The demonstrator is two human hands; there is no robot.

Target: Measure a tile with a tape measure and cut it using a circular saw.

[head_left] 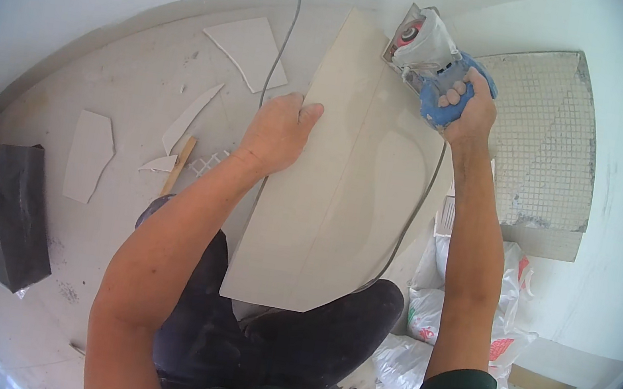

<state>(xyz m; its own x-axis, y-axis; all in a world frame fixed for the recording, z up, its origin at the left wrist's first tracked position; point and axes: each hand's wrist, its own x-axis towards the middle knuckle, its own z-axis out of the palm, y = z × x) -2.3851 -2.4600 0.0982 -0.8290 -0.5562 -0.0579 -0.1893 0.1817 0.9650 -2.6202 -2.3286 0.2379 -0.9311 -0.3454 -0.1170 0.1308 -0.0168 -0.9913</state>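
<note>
A large beige tile (pixel 311 194) with a thin line along its length lies across my lap, its far end up towards the wall. My left hand (pixel 280 132) grips its left edge, thumb on top and the other fingers partly hidden. My right hand (pixel 469 109) is wrapped round the blue handle of a handheld tile cutter (pixel 437 52), dusty and partly covered in whitish wrapping. The cutter rests at the tile's far right edge; its blade is hidden from me. A grey cord (pixel 411 238) curves from the cutter down over the tile's right side.
Broken tile pieces (pixel 248 52) and a wooden strip (pixel 179 167) lie on the floor to the left. A dark bag (pixel 9 214) stands far left. Another tile with a gridded back (pixel 541 140) leans at right, above white plastic bags (pixel 423 312). A cord (pixel 285 38) hangs behind my left hand.
</note>
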